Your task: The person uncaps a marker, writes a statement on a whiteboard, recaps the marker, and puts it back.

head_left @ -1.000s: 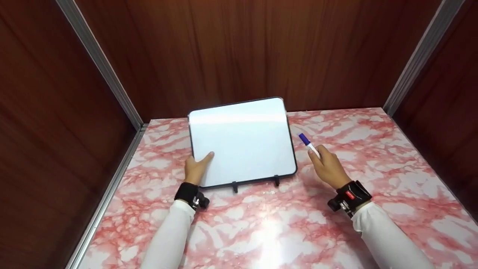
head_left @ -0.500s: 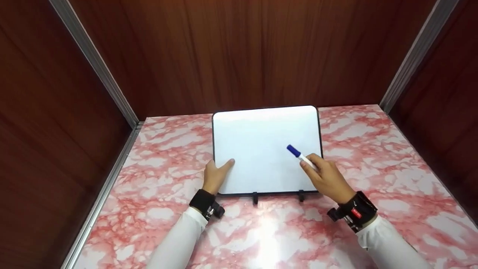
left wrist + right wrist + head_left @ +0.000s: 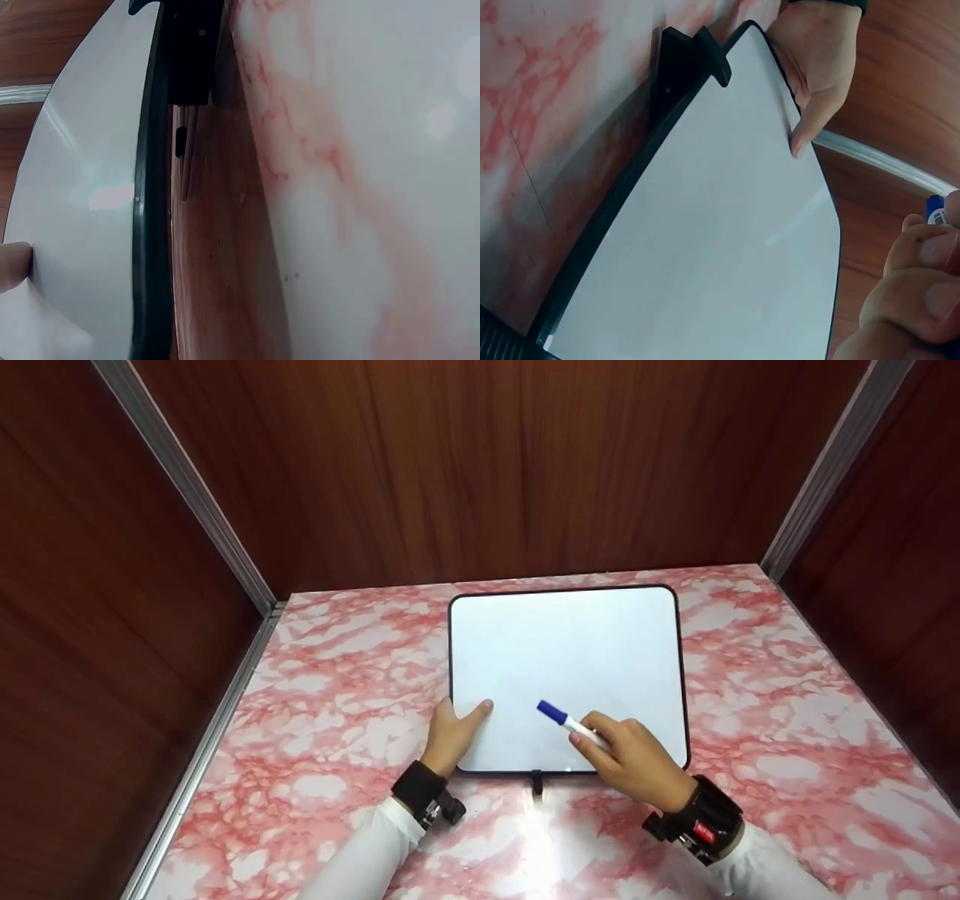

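A small whiteboard [image 3: 570, 660] with a black rim leans back on a black stand, whose clip [image 3: 537, 781] shows at the board's lower edge. My left hand [image 3: 451, 735] grips the board's lower left side, thumb on the white face and the other fingers hidden behind. In the right wrist view, that thumb [image 3: 817, 124] lies over the board's edge. My right hand [image 3: 637, 757] holds a marker [image 3: 574, 724] in front of the board's lower right part. The marker has a white barrel and a blue cap, which points up and left. The board's face is blank.
Beneath everything is a table [image 3: 337, 697] with a red and white marbled top. Dark wood panels [image 3: 480, 465] stand at the back and both sides, with metal strips [image 3: 195, 502] at the corners.
The whiteboard, gripped by my left hand, has moved right and nearer and now stands straighter. My right hand with the marker has moved left and down, in front of the board.
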Tool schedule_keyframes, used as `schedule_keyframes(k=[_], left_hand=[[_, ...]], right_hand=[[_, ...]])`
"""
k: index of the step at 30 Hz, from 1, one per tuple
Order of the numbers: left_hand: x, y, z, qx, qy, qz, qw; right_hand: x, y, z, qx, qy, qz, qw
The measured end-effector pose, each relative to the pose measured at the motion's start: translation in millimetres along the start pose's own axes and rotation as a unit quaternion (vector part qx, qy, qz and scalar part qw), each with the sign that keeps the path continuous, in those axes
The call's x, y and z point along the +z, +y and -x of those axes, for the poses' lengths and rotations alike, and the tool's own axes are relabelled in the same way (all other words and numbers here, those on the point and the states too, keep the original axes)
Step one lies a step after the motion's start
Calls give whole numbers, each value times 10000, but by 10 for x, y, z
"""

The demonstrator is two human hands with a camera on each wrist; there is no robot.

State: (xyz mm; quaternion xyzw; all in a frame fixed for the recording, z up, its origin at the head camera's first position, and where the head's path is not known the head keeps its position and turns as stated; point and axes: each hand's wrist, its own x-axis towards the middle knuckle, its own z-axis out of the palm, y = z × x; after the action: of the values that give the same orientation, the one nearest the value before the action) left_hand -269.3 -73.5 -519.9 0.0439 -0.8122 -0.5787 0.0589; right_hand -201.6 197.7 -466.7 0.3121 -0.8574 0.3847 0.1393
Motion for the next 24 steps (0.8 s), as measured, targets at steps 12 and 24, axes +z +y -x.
schedule_keyframes(k=[12, 24], left_hand=[[-27, -13, 163, 132, -244, 83, 9996], [-82, 37, 191, -84, -317, 64, 9994]], right_hand=[[87, -67, 164, 96, -53, 159, 9998], [78, -108, 188, -7, -129, 259, 9996]])
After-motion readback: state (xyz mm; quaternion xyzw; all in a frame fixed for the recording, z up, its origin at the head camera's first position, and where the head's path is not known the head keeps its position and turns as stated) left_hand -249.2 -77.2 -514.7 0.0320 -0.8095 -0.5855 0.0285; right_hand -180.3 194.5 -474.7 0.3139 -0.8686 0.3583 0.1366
